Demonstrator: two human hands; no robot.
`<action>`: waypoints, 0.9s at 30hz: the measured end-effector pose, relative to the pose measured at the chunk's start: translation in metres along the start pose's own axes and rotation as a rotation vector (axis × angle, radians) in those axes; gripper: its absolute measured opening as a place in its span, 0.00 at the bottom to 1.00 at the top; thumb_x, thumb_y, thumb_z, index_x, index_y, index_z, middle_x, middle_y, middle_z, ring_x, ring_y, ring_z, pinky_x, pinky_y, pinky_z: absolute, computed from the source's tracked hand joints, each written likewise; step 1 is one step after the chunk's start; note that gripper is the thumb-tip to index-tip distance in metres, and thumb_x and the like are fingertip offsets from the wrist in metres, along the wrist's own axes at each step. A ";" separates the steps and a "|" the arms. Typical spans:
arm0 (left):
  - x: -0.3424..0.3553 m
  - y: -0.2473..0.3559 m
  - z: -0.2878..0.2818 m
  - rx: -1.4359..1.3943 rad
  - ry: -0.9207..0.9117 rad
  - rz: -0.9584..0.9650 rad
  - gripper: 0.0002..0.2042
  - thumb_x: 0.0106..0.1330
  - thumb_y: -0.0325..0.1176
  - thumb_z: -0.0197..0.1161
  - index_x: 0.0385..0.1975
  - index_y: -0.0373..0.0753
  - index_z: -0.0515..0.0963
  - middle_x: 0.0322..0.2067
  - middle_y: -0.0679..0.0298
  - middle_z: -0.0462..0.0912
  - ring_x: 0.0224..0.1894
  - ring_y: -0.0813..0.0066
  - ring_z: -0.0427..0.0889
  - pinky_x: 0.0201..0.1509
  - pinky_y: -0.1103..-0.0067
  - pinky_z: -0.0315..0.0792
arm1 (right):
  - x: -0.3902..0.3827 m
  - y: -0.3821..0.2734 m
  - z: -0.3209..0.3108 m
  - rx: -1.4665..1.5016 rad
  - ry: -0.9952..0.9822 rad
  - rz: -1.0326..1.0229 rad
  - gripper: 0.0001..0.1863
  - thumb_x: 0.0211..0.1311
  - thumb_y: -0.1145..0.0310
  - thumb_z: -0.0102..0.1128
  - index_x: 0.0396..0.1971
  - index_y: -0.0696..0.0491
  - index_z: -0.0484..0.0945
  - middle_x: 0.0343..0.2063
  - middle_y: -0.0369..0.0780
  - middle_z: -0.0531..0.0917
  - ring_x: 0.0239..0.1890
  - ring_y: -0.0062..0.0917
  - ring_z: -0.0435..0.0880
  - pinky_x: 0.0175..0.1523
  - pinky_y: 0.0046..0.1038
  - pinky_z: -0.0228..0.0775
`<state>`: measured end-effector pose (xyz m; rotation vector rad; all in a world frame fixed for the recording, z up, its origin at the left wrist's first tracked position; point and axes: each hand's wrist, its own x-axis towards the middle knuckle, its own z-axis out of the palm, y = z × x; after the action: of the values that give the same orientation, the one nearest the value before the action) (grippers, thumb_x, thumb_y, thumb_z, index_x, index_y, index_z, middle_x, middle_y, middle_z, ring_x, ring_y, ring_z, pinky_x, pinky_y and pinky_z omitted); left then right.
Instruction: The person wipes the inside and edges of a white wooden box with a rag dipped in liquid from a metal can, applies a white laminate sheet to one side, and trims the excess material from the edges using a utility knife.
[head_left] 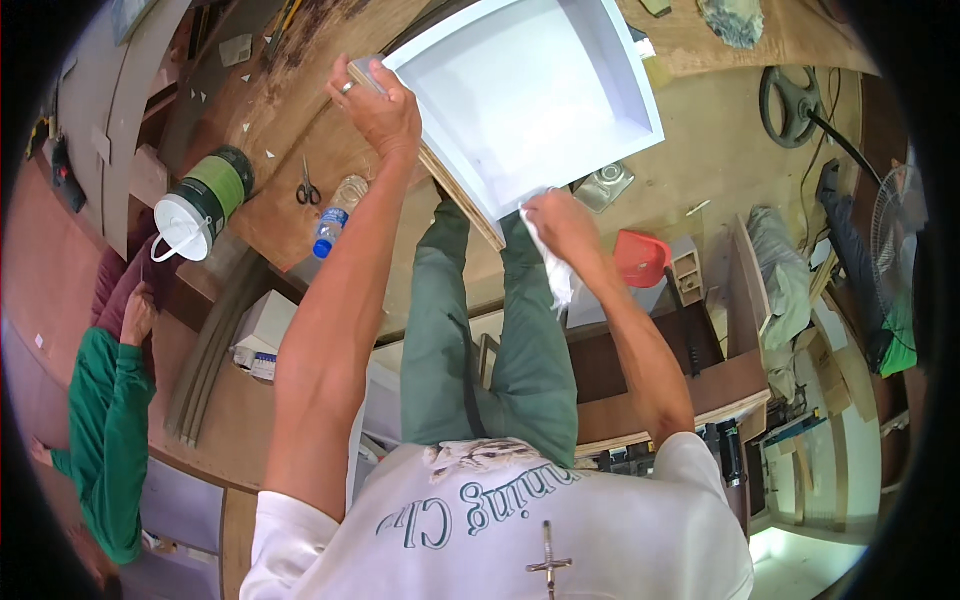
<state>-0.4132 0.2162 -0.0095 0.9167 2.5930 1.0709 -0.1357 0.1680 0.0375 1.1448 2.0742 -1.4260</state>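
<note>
A white open box like a drawer (525, 85) is tilted in front of me at the top, with a bare plywood edge (462, 197) along its lower left side. My left hand (385, 110), a ring on one finger, grips the upper left end of that plywood-edged side. At the box's near corner, my right hand (562, 225) is closed round a crumpled white cloth (553, 268), part of which hangs below the fingers. The cloth lies against the rim there.
On the wooden bench to the left are black scissors (308, 184), a blue-capped bottle (329, 232) and a green-and-black paint bucket (205, 200). A person in a green sleeve (112, 440) sits far left. To the right are a red dustpan (641, 258) and a fan (898, 225).
</note>
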 end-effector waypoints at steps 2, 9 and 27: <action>-0.001 0.000 -0.006 0.008 0.002 -0.004 0.21 0.73 0.34 0.56 0.61 0.30 0.64 0.56 0.40 0.69 0.59 0.39 0.69 0.64 0.54 0.64 | 0.008 -0.004 -0.020 0.115 0.165 0.093 0.10 0.66 0.69 0.60 0.34 0.60 0.86 0.35 0.55 0.86 0.44 0.50 0.85 0.51 0.46 0.76; -0.001 0.006 -0.004 0.081 -0.012 -0.024 0.22 0.75 0.36 0.55 0.63 0.31 0.64 0.58 0.41 0.68 0.59 0.41 0.73 0.65 0.59 0.67 | 0.071 0.035 -0.045 -0.056 0.172 0.103 0.09 0.63 0.69 0.61 0.35 0.56 0.87 0.34 0.52 0.87 0.42 0.48 0.86 0.50 0.47 0.77; 0.001 0.005 -0.003 0.036 -0.005 -0.037 0.22 0.75 0.35 0.55 0.63 0.30 0.64 0.57 0.41 0.69 0.60 0.42 0.71 0.66 0.58 0.65 | 0.126 0.055 0.017 -0.529 0.230 -0.282 0.03 0.57 0.74 0.59 0.32 0.53 0.79 0.24 0.45 0.84 0.33 0.38 0.87 0.38 0.39 0.80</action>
<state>-0.4135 0.2176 -0.0038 0.8744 2.6231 1.0139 -0.1698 0.2130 -0.0888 0.8493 2.6402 -0.7819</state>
